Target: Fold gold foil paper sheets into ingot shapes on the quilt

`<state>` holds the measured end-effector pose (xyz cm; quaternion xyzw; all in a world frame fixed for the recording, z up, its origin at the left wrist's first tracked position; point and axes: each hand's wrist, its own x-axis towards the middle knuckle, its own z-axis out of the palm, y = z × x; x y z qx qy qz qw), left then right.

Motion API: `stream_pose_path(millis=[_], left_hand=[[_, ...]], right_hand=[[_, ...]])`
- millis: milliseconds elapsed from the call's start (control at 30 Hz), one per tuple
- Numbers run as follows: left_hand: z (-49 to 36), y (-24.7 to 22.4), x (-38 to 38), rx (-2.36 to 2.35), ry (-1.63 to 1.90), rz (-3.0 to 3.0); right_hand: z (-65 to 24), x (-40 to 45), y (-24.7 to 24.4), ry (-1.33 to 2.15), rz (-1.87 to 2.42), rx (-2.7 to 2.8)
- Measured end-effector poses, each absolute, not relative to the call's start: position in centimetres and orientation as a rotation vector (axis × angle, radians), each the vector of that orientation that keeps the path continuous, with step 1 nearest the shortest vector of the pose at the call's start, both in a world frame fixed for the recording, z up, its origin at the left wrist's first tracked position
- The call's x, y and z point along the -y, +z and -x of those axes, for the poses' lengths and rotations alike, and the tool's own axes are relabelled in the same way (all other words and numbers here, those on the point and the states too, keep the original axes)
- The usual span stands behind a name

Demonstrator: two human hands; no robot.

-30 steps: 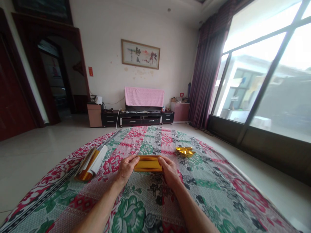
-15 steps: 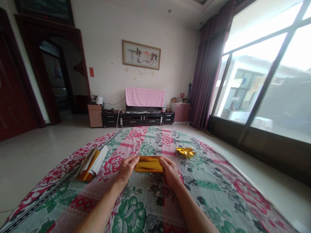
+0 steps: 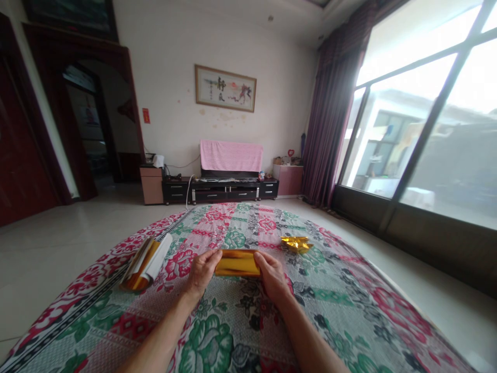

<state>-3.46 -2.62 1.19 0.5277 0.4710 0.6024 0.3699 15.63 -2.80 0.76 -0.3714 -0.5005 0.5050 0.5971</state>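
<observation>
A flat strip of gold foil paper (image 3: 237, 263) is stretched between my two hands, above the flowered cloth (image 3: 209, 342). My left hand (image 3: 203, 270) pinches its left end between thumb and fingers. At the right end, my right hand (image 3: 271, 270) grips it in the same way. Beyond my right hand lies a folded gold foil piece (image 3: 297, 244) with pointed ends. To the left of my left hand rests a loose roll of gold and white sheets (image 3: 146, 263). The undersides of the fingers are hidden.
Past the cloth's far edge stands a low black cabinet (image 3: 225, 192) with a pink cloth (image 3: 232, 155) above it. Purple curtains (image 3: 330, 124) and a large window are at the right. A dark doorway is at the left.
</observation>
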Motion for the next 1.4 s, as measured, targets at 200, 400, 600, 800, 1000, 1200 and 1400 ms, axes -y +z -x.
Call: stream_pose_path(millis=[200, 400, 600, 800, 1000, 1200, 1400], left_hand=[[3.3, 1.4, 2.8, -1.220, 1.552, -1.349], [3.2, 1.7, 3.0, -1.238, 1.557, -1.327], [3.2, 1.6, 3.0, -1.221, 1.551, -1.352], [3.2, 1.3, 2.7, -1.239, 1.548, -1.351], [3.2, 1.3, 2.8, -1.244, 1.540, -1.362], [3.1, 1.3, 2.8, -1.253, 1.538, -1.355], [3.4, 0.8, 2.4, -1.279, 1.522, -1.424]], right_hand=[[-15.4, 3.5, 1.8, 1.125, 0.884, 1.158], [-15.4, 3.5, 1.8, 1.118, 0.899, 1.168], [-15.3, 3.5, 1.9, 1.158, 0.861, 1.113], [-15.1, 3.5, 2.0, 1.176, 0.832, 1.040], [-15.4, 2.8, 0.9, 1.236, 0.823, 1.037], [-15.5, 2.7, 0.7, 1.198, 0.858, 1.076], [-15.4, 3.1, 1.3, 1.133, 0.887, 1.067]])
